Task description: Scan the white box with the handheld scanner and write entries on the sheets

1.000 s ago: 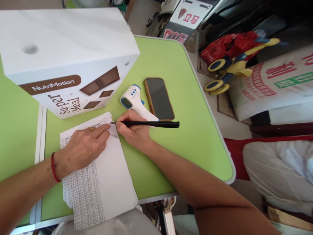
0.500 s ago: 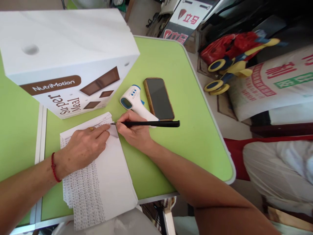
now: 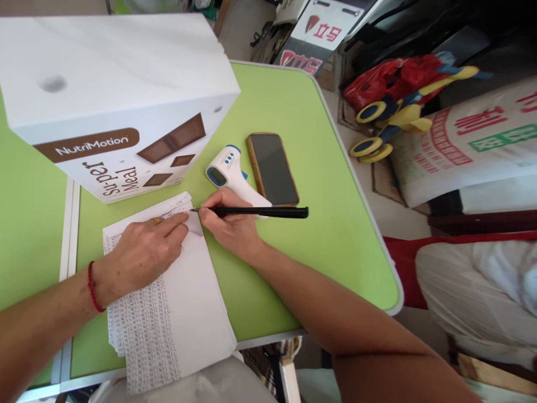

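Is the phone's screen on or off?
Off: the phone lies face up on the green table, its screen uniformly dark.

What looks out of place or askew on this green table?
Little. The paper stack overhangs the green table at its near edge, sheets slightly fanned. The thermometer and phone lie flat. Nothing spilled or damaged.

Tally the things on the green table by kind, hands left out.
Box: 1, the white NutriMotion box
Paper: 1, the stack of written sheets, under the left hand
Pen: 1, the black pen, in the right hand
Thermometer: 1, the infrared thermometer
Phone: 1, the phone
Total: 5
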### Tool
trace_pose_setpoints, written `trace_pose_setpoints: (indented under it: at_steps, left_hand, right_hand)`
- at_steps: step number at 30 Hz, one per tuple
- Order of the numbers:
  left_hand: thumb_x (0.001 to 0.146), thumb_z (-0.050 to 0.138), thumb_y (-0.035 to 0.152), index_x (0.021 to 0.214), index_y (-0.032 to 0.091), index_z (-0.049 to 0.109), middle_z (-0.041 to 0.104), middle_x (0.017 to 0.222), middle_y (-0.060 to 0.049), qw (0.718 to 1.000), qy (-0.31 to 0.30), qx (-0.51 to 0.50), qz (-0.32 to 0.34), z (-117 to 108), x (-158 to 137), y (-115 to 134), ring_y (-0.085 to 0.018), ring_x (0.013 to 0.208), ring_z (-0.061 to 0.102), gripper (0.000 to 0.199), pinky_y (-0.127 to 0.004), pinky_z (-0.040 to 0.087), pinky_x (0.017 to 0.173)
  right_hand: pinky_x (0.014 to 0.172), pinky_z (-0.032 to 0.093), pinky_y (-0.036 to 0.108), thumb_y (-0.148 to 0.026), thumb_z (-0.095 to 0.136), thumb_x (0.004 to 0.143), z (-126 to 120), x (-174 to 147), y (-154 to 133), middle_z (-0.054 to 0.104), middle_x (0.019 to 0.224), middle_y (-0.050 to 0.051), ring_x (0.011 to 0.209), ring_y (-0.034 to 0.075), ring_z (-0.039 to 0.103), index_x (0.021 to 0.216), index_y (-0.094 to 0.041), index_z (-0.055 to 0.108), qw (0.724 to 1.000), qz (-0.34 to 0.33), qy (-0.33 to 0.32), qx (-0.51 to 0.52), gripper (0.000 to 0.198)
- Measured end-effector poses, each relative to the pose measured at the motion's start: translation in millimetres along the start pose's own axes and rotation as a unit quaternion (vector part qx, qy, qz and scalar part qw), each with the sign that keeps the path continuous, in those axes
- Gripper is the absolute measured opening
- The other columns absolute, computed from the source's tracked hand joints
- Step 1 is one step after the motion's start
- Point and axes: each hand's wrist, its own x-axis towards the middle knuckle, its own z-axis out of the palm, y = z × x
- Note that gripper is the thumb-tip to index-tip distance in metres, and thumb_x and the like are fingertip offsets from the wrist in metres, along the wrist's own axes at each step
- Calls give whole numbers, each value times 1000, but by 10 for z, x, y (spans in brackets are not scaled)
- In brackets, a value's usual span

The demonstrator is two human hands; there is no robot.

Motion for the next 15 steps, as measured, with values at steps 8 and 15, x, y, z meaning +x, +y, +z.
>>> trace_pose_setpoints:
  at_steps: [8,15]
  left_hand:
    - [83,44,5,77,14,58,66,116,-5,1000,-4,0,1,-9,8,3,-16,69,68,18,-29,55,52]
    - [82,45,6,77,14,58,67,115,-4,1000,3,5,-1,-3,5,9,-16,70,68,17,-27,53,51]
  right_hand:
    - [45,33,24,-10,54,67,-8,-2,-4,45,53,-6,49,9,39,58,-22,47,1000,1,-6,16,17]
    - [46,34,24,-11,55,68,4,3,-13,44,53,-6,49,9,40,58,-22,46,1000,0,10,12,17]
